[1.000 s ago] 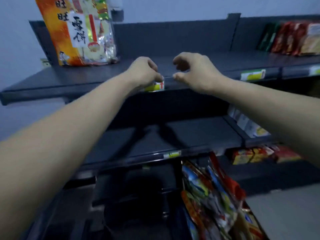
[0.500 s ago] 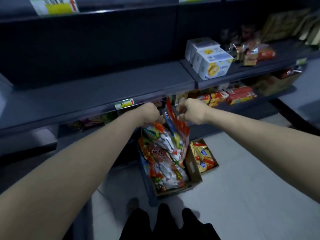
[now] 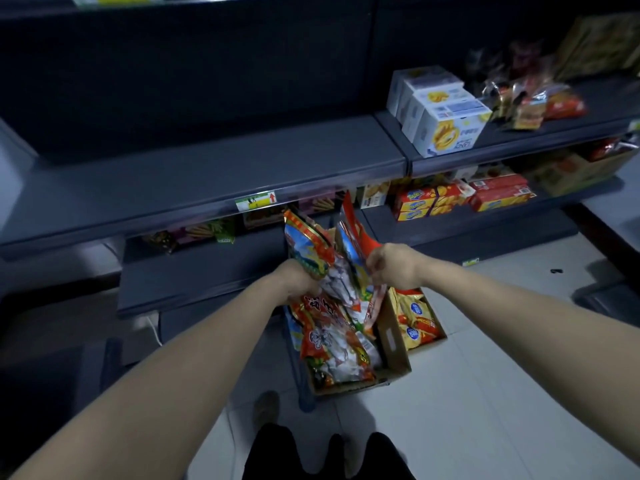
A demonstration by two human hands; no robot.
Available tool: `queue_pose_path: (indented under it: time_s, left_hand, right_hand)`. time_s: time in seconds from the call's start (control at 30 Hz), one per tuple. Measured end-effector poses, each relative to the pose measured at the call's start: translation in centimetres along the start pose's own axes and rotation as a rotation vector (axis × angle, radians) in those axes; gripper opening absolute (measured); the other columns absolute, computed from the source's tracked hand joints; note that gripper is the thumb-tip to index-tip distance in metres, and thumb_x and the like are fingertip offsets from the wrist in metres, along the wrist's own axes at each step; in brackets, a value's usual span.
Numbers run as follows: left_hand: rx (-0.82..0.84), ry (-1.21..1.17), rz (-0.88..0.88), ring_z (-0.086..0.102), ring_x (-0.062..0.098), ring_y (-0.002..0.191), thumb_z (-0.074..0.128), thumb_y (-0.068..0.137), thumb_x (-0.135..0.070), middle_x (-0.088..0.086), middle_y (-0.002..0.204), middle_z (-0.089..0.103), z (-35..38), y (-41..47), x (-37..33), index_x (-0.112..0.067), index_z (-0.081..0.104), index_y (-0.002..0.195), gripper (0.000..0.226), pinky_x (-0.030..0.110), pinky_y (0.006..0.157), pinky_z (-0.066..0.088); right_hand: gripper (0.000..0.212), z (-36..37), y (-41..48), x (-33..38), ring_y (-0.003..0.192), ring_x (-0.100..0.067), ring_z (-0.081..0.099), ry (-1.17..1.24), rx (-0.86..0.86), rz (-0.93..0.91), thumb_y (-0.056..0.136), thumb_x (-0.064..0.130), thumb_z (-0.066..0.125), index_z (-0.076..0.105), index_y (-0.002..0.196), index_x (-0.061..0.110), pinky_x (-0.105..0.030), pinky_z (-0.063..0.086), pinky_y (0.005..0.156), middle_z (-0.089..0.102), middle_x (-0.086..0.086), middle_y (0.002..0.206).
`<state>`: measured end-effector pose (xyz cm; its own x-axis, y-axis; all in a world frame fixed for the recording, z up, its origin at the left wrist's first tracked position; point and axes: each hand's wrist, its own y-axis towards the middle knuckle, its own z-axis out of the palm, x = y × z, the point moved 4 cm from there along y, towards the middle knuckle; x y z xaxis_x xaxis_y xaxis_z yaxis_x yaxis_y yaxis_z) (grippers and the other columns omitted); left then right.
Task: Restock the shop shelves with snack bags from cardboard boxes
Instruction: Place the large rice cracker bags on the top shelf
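**Dim aisle, bright floor**

Low, bluish light fills a shop aisle. The pale floor tiles (image 3: 502, 393) at lower right are the brightest patch, while the back panel (image 3: 194, 64) across the upper frame falls almost to black. A faint sheen runs along the front edge of the middle shelf (image 3: 207, 181), with deep shadow below it. At centre, snack bags (image 3: 332, 327) in a cardboard box (image 3: 391, 341) keep strong colour, though their print is soft. White cartons (image 3: 446, 116) read fairly clearly; the packets (image 3: 540, 102) at upper right are smeared. Wide-angle distortion bows the shelf lines and swells the forearms (image 3: 173, 375) towards the lower corners.
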<state>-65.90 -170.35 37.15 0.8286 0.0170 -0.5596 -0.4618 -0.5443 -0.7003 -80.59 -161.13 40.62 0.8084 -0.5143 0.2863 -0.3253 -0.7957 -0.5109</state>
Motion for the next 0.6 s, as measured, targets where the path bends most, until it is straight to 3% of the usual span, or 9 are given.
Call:
queue_pose_path:
  time_s: [0.13,0.23,0.33,0.43,0.6]
  left_hand:
    - [-0.019,-0.003,0.029,0.047,0.015,0.059,0.064,0.088,-0.010,0.003,0.071,0.051,-0.8,-0.3,-0.9,-0.003,0.061,0.098,0.013,0.024,0.051,0.039]
    - [-0.021,-0.028,0.049,0.050,0.019,0.070,0.067,0.086,-0.012,0.003,0.072,0.048,-1.4,-0.5,-1.6,-0.010,0.053,0.083,0.014,0.028,0.065,0.041]
    - [-0.020,-0.019,0.074,0.047,0.020,0.069,0.067,0.086,-0.012,0.003,0.072,0.044,-2.1,-0.2,-2.0,-0.016,0.042,0.068,0.031,0.030,0.068,0.041]
    - [-0.016,0.003,0.105,0.050,0.022,0.082,0.068,0.085,-0.013,0.007,0.087,0.050,-2.6,0.2,-2.2,-0.012,0.051,0.078,0.018,0.031,0.071,0.042]
    - [0.018,0.030,0.136,0.057,0.022,0.090,0.068,0.085,-0.012,0.005,0.086,0.059,-3.5,-0.6,-3.3,-0.012,0.058,0.088,0.010,0.028,0.065,0.048]
  right_hand:
    - [0.039,-1.1,-0.1,-0.4,0.118,-0.027,0.055,-0.011,-0.023,0.026,0.089,0.021,0.061,0.060,0.125,0.007,-0.031,0.044,0.095,0.059,-0.011,0.129]
    - [0.035,-2.4,0.1,-0.2,0.114,-0.028,0.058,-0.008,-0.048,0.038,0.088,0.021,0.061,0.064,0.119,0.005,-0.036,0.047,0.098,0.064,-0.013,0.123]
    - [0.034,-3.6,0.7,0.3,0.113,-0.028,0.059,-0.001,-0.082,0.035,0.089,0.022,0.060,0.064,0.118,0.004,-0.040,0.047,0.099,0.065,-0.013,0.121]
    - [0.038,-4.4,0.7,0.8,0.116,-0.028,0.057,0.013,-0.099,0.044,0.090,0.022,0.060,0.060,0.124,0.005,-0.038,0.046,0.100,0.063,-0.012,0.124]
    - [0.038,-5.0,1.1,1.4,0.114,-0.027,0.059,-0.010,-0.088,0.073,0.090,0.023,0.059,0.059,0.124,0.007,-0.033,0.048,0.096,0.063,-0.012,0.124]
